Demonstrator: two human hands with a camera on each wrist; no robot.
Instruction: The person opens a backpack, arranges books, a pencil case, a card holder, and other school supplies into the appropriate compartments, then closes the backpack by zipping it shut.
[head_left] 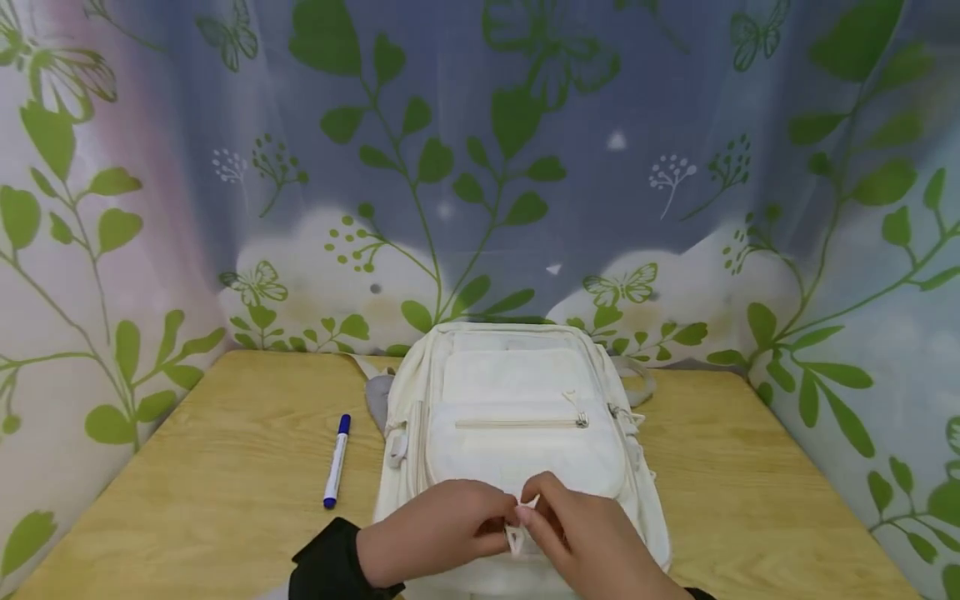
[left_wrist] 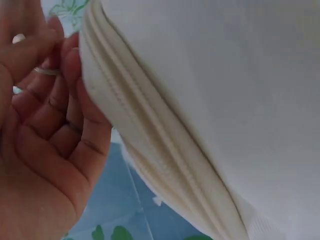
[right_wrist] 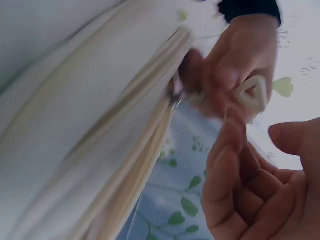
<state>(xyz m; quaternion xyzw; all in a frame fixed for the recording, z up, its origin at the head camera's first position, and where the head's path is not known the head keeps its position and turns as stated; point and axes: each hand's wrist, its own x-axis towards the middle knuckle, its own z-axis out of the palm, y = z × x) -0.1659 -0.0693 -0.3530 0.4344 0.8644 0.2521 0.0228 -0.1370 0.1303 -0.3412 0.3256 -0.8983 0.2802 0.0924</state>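
A cream backpack (head_left: 517, 375) lies on the table with its front pocket facing up. Both hands meet over its lower front. In the right wrist view a metal zipper slider (right_wrist: 176, 100) sits on the bag's edge, with a pale triangular zipper pull (right_wrist: 252, 95) beside it. My left hand (head_left: 450, 525) pinches this pull near its cord. From the other side my right hand (head_left: 588, 533) holds the cord end with curled fingers (right_wrist: 225, 165); blur softens the exact contact. Curled left fingers (left_wrist: 70, 65) and a thin pale loop show in the left wrist view.
A blue-capped marker (head_left: 337, 462) lies on the wooden table (head_left: 247, 433) left of the backpack. The pocket's horizontal zipper (head_left: 521, 423) appears closed. Grey straps (head_left: 637, 379) stick out behind the bag. A leaf-patterned curtain (head_left: 480, 167) surrounds the table's back and sides.
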